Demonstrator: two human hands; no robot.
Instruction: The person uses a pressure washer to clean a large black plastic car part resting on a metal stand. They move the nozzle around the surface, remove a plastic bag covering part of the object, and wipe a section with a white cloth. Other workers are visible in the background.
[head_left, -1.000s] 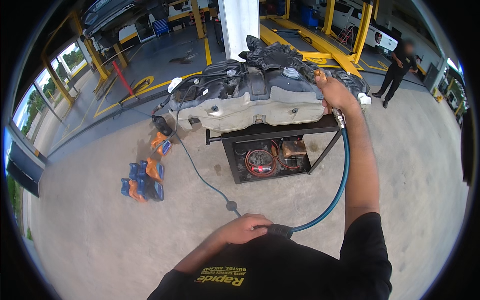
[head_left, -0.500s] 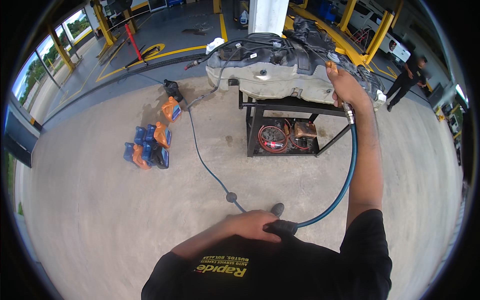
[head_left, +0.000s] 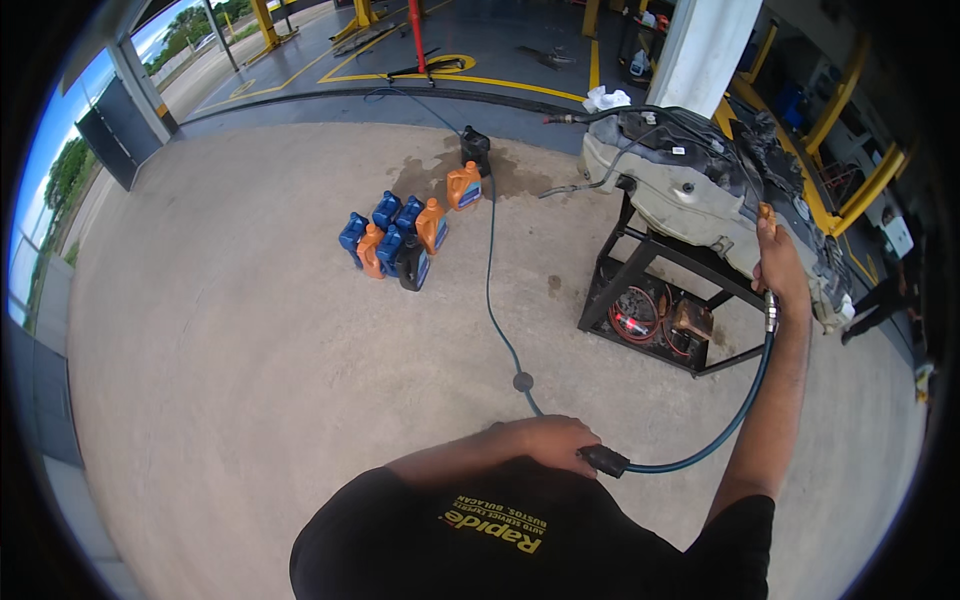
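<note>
Though patchy, garage concrete beneath left hand tight round hose sleeve, right hand tight round tool.

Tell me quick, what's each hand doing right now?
Left hand: closed around the black sleeve on the blue-green air hose.
Right hand: closed, holding the orange air blow gun.

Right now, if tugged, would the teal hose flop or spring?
The teal hose would likely bend springily rather than flop, as it bows smoothly between the left hand and right hand. Its far stretch would probably trail easily, lying loosely curved across the floor.
</note>
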